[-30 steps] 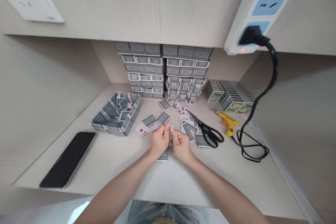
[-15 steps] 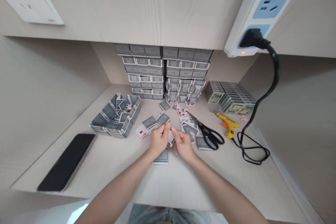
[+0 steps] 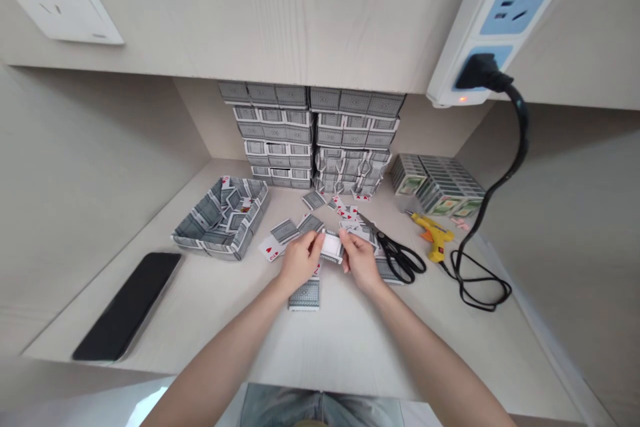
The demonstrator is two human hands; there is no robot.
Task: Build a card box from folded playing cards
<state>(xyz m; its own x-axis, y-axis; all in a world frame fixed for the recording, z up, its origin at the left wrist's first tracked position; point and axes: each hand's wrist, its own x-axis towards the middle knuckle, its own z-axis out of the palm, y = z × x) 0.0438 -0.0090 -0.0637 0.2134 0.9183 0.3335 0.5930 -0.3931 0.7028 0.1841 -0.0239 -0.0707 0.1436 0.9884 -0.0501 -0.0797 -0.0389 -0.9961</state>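
Right in the middle we've got a small folded playing card, white panel with grey patterned strips along both long edges (image 3: 331,247), up in front of the body over the pale wood-grain desktop (image 3: 380,340). The bare left hand (image 3: 300,259) has its thumb and fingers pinched on one end, and the bare right hand (image 3: 361,260) grips the other. We'd guess it's held by both ends so the creases don't spring open. Long axis runs roughly left to right from hand to hand, right end dipping a bit toward us, white panel facing up. The tips themselves are under the fingers, so we can't tell their shape.

Just below the left hand there's a flat grey-backed card (image 3: 304,295), and past the hands a loose scatter of grey-backed and red-heart cards (image 3: 345,208), probably left there for easy reach. Black-handled metal scissors (image 3: 387,243) lie just beyond the right hand, loops toward us, which looks handy for grabbing. Further right is a yellow glue gun with an orange trigger (image 3: 436,235). Off left, a grey rectangular tray built from folded cards (image 3: 230,251) holds more pieces, likely so they don't wander.
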